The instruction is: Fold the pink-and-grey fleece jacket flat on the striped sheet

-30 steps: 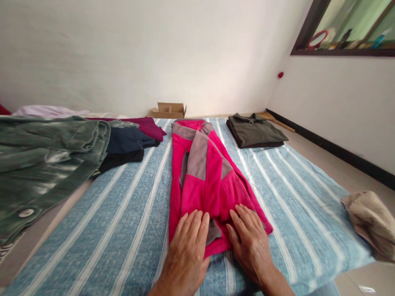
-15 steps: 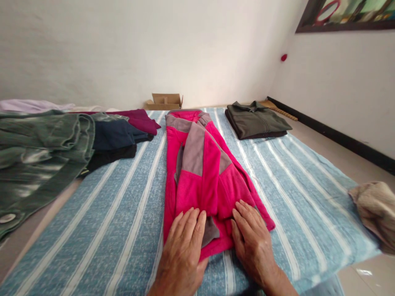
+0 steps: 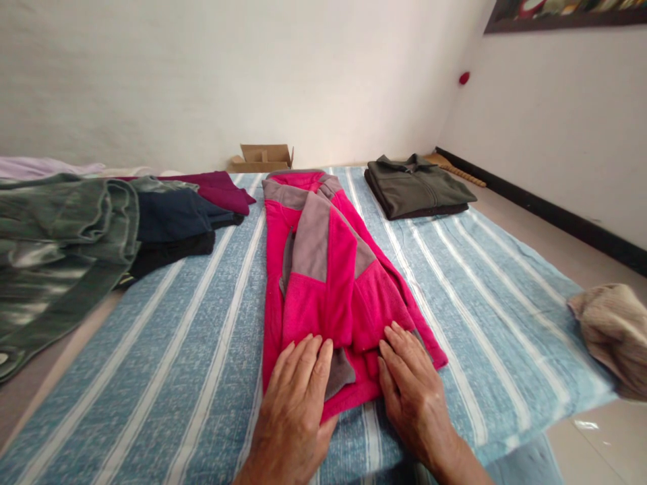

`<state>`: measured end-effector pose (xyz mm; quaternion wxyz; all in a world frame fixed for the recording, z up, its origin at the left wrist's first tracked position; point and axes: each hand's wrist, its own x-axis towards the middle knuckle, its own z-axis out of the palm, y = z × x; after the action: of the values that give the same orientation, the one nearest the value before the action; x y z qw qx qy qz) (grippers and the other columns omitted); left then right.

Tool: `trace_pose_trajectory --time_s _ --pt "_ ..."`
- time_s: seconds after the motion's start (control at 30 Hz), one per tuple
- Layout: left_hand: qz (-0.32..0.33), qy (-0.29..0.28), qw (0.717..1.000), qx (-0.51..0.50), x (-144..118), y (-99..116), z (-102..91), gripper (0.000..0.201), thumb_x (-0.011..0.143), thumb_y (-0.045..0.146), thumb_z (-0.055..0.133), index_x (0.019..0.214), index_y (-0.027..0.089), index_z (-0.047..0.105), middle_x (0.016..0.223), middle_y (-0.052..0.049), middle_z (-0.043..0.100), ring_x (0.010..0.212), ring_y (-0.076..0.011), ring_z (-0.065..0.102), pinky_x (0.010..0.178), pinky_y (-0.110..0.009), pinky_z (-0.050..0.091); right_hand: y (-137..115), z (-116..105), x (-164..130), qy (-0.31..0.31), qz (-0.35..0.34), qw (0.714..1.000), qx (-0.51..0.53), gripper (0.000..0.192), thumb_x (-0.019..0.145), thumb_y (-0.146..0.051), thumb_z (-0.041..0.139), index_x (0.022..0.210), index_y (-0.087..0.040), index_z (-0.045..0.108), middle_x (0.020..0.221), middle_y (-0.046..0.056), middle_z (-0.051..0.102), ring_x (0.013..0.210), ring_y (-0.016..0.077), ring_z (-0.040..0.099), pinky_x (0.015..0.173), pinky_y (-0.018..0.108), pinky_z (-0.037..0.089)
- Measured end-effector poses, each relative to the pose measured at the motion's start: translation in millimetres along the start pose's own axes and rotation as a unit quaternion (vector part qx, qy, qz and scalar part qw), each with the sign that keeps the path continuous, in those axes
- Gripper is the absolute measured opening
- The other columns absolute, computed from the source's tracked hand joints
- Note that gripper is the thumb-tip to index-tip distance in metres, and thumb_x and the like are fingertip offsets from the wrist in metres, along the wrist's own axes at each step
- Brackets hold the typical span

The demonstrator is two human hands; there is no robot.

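A pink and grey fleece jacket [image 3: 336, 296] lies lengthwise on the blue striped bedding, its sleeves folded in over the body and its collar at the far end. My left hand [image 3: 298, 397] rests on the left side of its near end, fingers stretched out side by side on the fabric. On the right side of that end, my right hand [image 3: 414, 391] presses lightly with flat fingers, close to the lower right corner. Both hands are open. A grey sleeve cuff [image 3: 340, 374] shows between them. What lies under the palms is hidden.
Blue striped bedding [image 3: 202, 350] covers the bed. Dark green denim [image 3: 60, 236], navy clothing [image 3: 176, 215] and purple clothing [image 3: 225, 190] pile up on the left. A folded dark olive jacket [image 3: 419, 185] sits far right. A cardboard box [image 3: 263, 158] stands by the wall; beige cloth [image 3: 614, 330] lies at the right edge.
The view has shifted slightly, so the bed and clothes appear a little higher and further left. Both hands stay on the jacket's near end with almost no movement.
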<state>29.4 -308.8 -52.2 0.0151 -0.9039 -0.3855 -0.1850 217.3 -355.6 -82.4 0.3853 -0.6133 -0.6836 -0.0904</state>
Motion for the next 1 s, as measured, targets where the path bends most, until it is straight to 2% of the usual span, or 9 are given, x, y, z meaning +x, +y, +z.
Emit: trace_pose_trajectory --time_s 0.8,1.0 --pt "-0.013 -0.012 1.000 -0.014 -2 4 -3.7 0.073 0.064 0.007 0.053 0.134 0.013 0.036 0.133 -0.013 0.046 0.125 -0.0289 0.039 0.104 -0.049 0.035 1 0 -2 0.018 -0.018 1.000 0.016 0.029 0.084 -0.007 0.047 0.109 -0.015 0.059 0.117 0.015 0.060 0.114 0.0261 0.053 0.092 0.050 0.046" --pt "-0.014 0.026 0.999 -0.034 -6 4 2.3 0.067 0.064 0.004 0.051 0.129 0.007 0.038 0.132 -0.017 0.047 0.127 -0.0273 0.037 0.105 -0.048 0.033 -9 -3 8 0.022 -0.043 0.999 0.022 0.030 0.084 -0.007 0.046 0.109 -0.017 0.059 0.111 0.012 0.063 0.109 0.0240 0.056 0.094 0.049 0.044"
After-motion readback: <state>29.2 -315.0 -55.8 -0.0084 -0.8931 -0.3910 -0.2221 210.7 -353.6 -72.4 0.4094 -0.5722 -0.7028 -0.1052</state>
